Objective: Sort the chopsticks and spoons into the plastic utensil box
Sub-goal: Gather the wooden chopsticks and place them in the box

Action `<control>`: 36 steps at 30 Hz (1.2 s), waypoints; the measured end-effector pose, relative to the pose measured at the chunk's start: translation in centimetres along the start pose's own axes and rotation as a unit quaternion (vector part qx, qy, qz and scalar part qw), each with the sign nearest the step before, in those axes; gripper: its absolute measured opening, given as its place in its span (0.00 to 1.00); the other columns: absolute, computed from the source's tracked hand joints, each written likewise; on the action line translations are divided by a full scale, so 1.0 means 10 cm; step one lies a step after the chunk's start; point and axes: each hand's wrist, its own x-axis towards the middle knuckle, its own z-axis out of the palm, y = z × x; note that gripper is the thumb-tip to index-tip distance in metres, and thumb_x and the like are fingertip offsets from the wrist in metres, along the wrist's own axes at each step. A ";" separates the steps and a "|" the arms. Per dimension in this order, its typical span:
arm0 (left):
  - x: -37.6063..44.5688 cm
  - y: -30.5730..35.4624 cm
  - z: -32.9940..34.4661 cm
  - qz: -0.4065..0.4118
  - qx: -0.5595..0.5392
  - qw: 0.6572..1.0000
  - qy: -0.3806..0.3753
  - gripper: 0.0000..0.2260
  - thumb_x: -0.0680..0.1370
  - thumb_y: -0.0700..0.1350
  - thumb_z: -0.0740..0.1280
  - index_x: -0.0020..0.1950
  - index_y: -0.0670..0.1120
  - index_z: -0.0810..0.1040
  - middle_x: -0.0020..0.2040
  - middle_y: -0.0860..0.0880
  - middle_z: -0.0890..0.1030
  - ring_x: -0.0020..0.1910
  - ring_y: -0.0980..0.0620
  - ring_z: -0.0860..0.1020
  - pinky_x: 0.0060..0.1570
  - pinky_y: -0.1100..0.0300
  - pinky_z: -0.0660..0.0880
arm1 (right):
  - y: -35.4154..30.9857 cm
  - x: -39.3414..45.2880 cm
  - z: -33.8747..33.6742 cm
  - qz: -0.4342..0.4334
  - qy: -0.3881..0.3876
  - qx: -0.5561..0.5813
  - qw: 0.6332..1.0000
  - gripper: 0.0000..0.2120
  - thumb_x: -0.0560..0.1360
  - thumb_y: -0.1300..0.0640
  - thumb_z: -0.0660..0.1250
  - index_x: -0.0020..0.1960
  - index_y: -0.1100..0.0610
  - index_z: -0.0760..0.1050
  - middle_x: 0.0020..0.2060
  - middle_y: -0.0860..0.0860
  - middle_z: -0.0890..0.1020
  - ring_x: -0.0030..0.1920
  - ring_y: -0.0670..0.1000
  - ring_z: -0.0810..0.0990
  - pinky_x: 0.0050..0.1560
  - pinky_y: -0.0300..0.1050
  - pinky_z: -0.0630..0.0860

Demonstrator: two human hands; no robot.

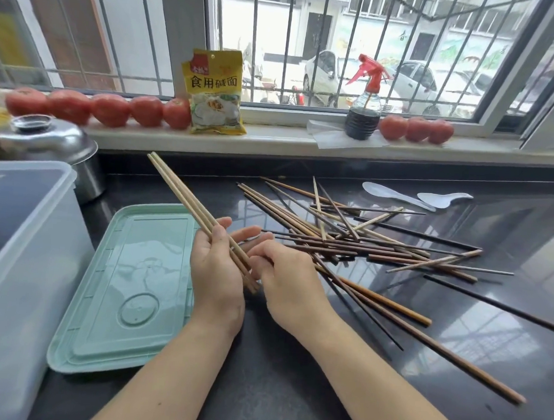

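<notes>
The yellow packet (214, 90) on the windowsill reads "食用碱面" in large dark characters; its smaller print is illegible.

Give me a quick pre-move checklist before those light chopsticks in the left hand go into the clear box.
1. Left hand grip on the light chopsticks: ok, fingers curled round them.
2. Right hand free of the bundle: not ok, its fingers are at the lower ends.
3. Clear plastic box within reach: ok, at the left, top open.
4. Box interior free: cannot tell, contents not visible.
5. Green lid out of the way: ok, flat on the counter beside the box.
6. Remaining items: not ok, chopstick pile and two white spoons unsorted.
</notes>
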 end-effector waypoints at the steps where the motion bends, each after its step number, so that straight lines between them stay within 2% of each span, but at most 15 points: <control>1: 0.00 -0.01 0.00 0.004 0.008 1.000 0.001 0.12 0.89 0.48 0.53 0.64 0.47 0.73 0.46 0.45 0.86 0.47 0.42 0.87 0.45 0.51 0.84 | 0.00 -0.01 0.00 0.001 -0.028 -0.005 1.000 0.08 0.82 0.56 0.63 0.54 0.52 0.81 0.47 0.46 0.83 0.48 0.45 0.80 0.51 0.46 0.79; 3: 0.02 -0.05 -0.01 0.027 0.042 0.999 0.007 0.10 0.89 0.48 0.53 0.61 0.49 0.74 0.40 0.47 0.83 0.44 0.42 0.86 0.47 0.49 0.83 | 0.00 -0.02 -0.02 -0.005 -0.056 -0.014 0.998 0.09 0.82 0.55 0.64 0.56 0.52 0.82 0.51 0.47 0.83 0.51 0.46 0.80 0.54 0.48 0.78; 5: 0.05 -0.08 -0.02 0.048 0.076 0.996 0.009 0.10 0.89 0.47 0.53 0.57 0.50 0.74 0.36 0.49 0.78 0.39 0.47 0.82 0.44 0.51 0.81 | 0.02 -0.03 -0.06 -0.016 -0.038 -0.021 0.999 0.09 0.82 0.56 0.65 0.56 0.51 0.84 0.55 0.44 0.84 0.53 0.44 0.80 0.57 0.44 0.78; 9: 0.07 -0.10 0.00 0.093 0.118 0.989 -0.014 0.09 0.89 0.46 0.52 0.54 0.51 0.71 0.36 0.49 0.71 0.35 0.50 0.79 0.42 0.51 0.82 | 0.08 0.00 -0.21 0.005 0.078 -0.058 0.995 0.08 0.81 0.56 0.65 0.49 0.51 0.84 0.45 0.44 0.83 0.46 0.43 0.79 0.50 0.45 0.79; 12: -0.03 -0.09 0.02 0.209 0.207 0.954 -0.051 0.08 0.88 0.45 0.54 0.52 0.52 0.70 0.36 0.49 0.71 0.34 0.50 0.74 0.40 0.55 0.77 | 0.18 0.08 -0.60 0.061 0.209 -0.059 0.974 0.08 0.82 0.56 0.65 0.51 0.53 0.83 0.43 0.46 0.83 0.44 0.44 0.79 0.44 0.36 0.74; 14: -0.08 -0.12 0.04 0.239 0.255 0.931 -0.103 0.08 0.88 0.46 0.54 0.52 0.51 0.70 0.39 0.47 0.73 0.36 0.47 0.73 0.40 0.54 0.74 | 0.35 0.23 -0.97 0.132 0.233 -0.123 0.955 0.09 0.82 0.56 0.64 0.52 0.53 0.83 0.45 0.50 0.84 0.47 0.50 0.79 0.45 0.41 0.73; 17: -0.05 -0.18 0.06 0.197 0.280 0.927 -0.151 0.08 0.88 0.47 0.54 0.52 0.51 0.70 0.38 0.47 0.74 0.37 0.46 0.74 0.40 0.51 0.75 | 0.78 0.57 -1.29 0.237 0.144 -0.207 0.938 0.12 0.80 0.62 0.63 0.56 0.52 0.83 0.53 0.55 0.84 0.54 0.57 0.80 0.56 0.48 0.77; 19: -0.03 -0.18 0.06 0.170 0.286 0.929 -0.161 0.09 0.88 0.48 0.54 0.51 0.52 0.71 0.35 0.50 0.73 0.34 0.47 0.73 0.38 0.47 0.75 | 1.03 0.73 -1.33 0.246 0.084 -0.233 0.937 0.17 0.77 0.66 0.64 0.57 0.49 0.83 0.57 0.55 0.83 0.57 0.57 0.79 0.60 0.50 0.78; 22: 0.00 -0.15 0.03 0.119 0.246 0.949 -0.160 0.10 0.88 0.50 0.55 0.51 0.52 0.71 0.33 0.52 0.71 0.31 0.49 0.69 0.30 0.48 0.71 | 1.25 0.84 -1.31 0.213 0.009 -0.296 0.931 0.19 0.76 0.68 0.63 0.55 0.47 0.84 0.56 0.53 0.82 0.52 0.55 0.79 0.53 0.45 0.77; 25: 0.05 -0.12 0.00 0.054 0.180 0.972 -0.143 0.10 0.88 0.49 0.55 0.54 0.47 0.72 0.32 0.52 0.70 0.28 0.54 0.66 0.26 0.59 0.66 | 1.38 0.89 -1.30 0.158 -0.001 -0.329 0.931 0.13 0.76 0.64 0.68 0.51 0.48 0.85 0.53 0.51 0.77 0.51 0.56 0.79 0.51 0.44 0.74; 28: 0.04 -0.09 0.00 0.037 0.139 0.978 -0.154 0.09 0.88 0.47 0.55 0.56 0.46 0.72 0.34 0.49 0.71 0.27 0.54 0.66 0.25 0.59 0.64 | 1.36 0.89 -1.38 0.090 -0.028 -0.375 0.922 0.08 0.77 0.60 0.71 0.50 0.48 0.85 0.50 0.49 0.74 0.50 0.56 0.78 0.50 0.47 0.74; 30: 0.03 -0.08 0.01 0.030 0.117 0.980 -0.156 0.09 0.88 0.47 0.55 0.56 0.47 0.73 0.35 0.48 0.74 0.27 0.51 0.68 0.25 0.58 0.66 | 1.26 0.90 -1.46 0.034 -0.045 -0.455 0.889 0.12 0.78 0.61 0.69 0.53 0.46 0.84 0.50 0.47 0.75 0.51 0.54 0.76 0.47 0.47 0.72; 32: 0.02 -0.05 0.01 0.022 0.110 0.983 -0.148 0.09 0.89 0.47 0.55 0.56 0.47 0.73 0.36 0.48 0.77 0.28 0.48 0.72 0.26 0.56 0.71 | 1.09 0.90 -1.52 0.006 -0.056 -0.546 0.836 0.16 0.78 0.63 0.66 0.55 0.43 0.83 0.51 0.46 0.78 0.53 0.53 0.72 0.47 0.47 0.67; 34: 0.01 -0.04 0.01 0.017 0.103 0.984 -0.146 0.09 0.89 0.47 0.54 0.57 0.46 0.73 0.38 0.47 0.79 0.29 0.46 0.77 0.28 0.53 0.76 | 0.93 0.86 -1.55 0.020 -0.062 -0.609 0.790 0.16 0.76 0.62 0.66 0.56 0.43 0.81 0.52 0.46 0.80 0.54 0.54 0.71 0.49 0.49 0.65; 36: 0.01 -0.03 0.01 0.014 0.111 0.983 -0.146 0.09 0.88 0.47 0.55 0.58 0.46 0.73 0.39 0.45 0.81 0.32 0.43 0.81 0.31 0.52 0.80 | 0.83 0.81 -1.60 0.075 -0.047 -0.624 0.777 0.15 0.76 0.61 0.66 0.57 0.45 0.81 0.54 0.49 0.81 0.56 0.55 0.72 0.53 0.53 0.67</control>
